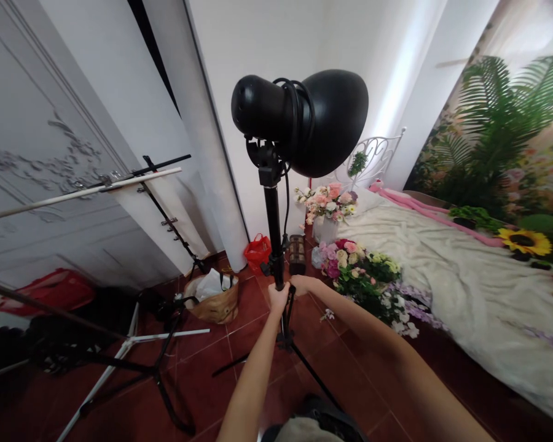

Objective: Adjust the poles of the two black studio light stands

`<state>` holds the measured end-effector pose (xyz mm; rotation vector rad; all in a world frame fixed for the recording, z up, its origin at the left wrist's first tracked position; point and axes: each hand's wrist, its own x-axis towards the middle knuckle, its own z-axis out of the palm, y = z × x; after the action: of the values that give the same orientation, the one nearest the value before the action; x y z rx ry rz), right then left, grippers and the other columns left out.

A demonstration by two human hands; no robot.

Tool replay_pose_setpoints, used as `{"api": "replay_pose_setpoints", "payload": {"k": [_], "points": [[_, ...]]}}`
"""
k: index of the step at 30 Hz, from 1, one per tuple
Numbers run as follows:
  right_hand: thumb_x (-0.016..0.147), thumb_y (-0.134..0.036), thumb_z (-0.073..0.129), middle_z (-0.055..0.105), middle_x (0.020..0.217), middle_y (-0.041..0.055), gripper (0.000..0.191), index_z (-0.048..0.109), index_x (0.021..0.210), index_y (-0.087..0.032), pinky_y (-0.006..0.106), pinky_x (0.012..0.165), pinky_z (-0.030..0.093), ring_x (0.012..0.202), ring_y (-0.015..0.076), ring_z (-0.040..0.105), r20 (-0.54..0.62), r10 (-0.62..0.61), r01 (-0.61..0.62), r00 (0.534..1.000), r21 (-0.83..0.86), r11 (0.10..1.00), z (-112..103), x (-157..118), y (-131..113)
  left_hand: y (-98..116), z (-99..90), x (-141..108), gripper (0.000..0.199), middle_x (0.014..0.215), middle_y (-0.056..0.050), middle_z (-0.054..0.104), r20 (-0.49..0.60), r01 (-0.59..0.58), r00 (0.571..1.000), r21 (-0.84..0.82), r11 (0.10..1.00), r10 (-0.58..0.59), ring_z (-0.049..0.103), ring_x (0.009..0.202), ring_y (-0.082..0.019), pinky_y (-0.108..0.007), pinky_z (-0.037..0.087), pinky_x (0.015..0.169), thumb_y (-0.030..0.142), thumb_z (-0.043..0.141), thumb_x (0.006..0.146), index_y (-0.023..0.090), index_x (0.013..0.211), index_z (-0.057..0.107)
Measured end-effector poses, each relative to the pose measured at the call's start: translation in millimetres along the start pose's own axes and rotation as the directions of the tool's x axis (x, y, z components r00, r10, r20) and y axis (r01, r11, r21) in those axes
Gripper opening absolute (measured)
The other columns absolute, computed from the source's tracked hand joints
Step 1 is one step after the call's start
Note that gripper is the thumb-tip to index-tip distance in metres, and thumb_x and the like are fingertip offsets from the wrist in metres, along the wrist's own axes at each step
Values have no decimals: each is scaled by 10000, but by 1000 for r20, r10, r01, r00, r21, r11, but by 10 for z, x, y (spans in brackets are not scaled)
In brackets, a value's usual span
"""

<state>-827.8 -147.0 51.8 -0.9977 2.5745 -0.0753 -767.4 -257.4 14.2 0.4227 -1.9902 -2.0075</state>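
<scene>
A black studio light (332, 123) with a wide dish reflector sits on top of a black light stand (273, 215). Its cable is looped round the neck of the reflector and hangs down beside the pole. My left hand (279, 296) is wrapped round the pole, below a clamp knob. Just to the right, my right hand (303, 283) is closed at the upper part of the stand's folding leg section; its fingertips are partly hidden. Lower down, the stand's legs spread out over the red tile floor (244, 344).
To the left stand a white-legged stand (129, 344) and a crossbar with clips (96, 190). A straw bag (216, 304), a red plastic bag (258, 250) and a small chest (297, 253) lie beyond. Artificial flowers (350, 264) border the bed (424, 245) on the right.
</scene>
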Motion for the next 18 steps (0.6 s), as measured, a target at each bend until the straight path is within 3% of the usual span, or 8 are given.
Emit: {"api": "replay_pose_setpoints", "payload": {"k": [4,6,10,13,18], "points": [[525,-367,787,699,903,111,441,702,893,-140,245,644,479,793,238,662,17,47,-46,999,-54,997,-78,20,-3,-5,-7,1,248,436,21,453,5,-13,1000,4,1000,13,424,420,-87,-201,314,420,326,631,562,151,470,480],[553,-385,778,694,933,120,462,688,937,-145,261,659,481,826,251,660,-61,52,-58,997,-87,995,-67,-43,-21,1,-8,2,260,437,21,450,-3,-22,1000,2,1000,22,420,421,-84,-200,308,418,325,641,556,151,458,474],[699,-301,692,680,934,148,282,668,921,-128,317,774,464,903,267,633,-225,35,-64,974,-125,990,36,-237,-111,17,-3,-3,270,446,19,460,-19,-23,1000,-20,1000,23,422,425,-82,-197,318,417,321,660,545,152,454,471],[834,-249,544,663,967,142,184,639,945,-137,330,854,426,981,245,588,-355,20,-64,934,-111,992,205,-393,-172,14,4,-8,262,444,26,459,-22,-5,1000,-26,1000,4,419,418,-80,-193,319,413,322,659,544,155,463,474],[938,-243,352,647,1075,100,290,623,1020,-181,315,845,443,999,201,560,-547,63,-65,835,16,998,523,-592,-145,9,14,-5,261,435,25,454,-34,10,999,-8,1000,-11,418,409,-78,-194,320,419,323,651,539,156,442,476]]}}
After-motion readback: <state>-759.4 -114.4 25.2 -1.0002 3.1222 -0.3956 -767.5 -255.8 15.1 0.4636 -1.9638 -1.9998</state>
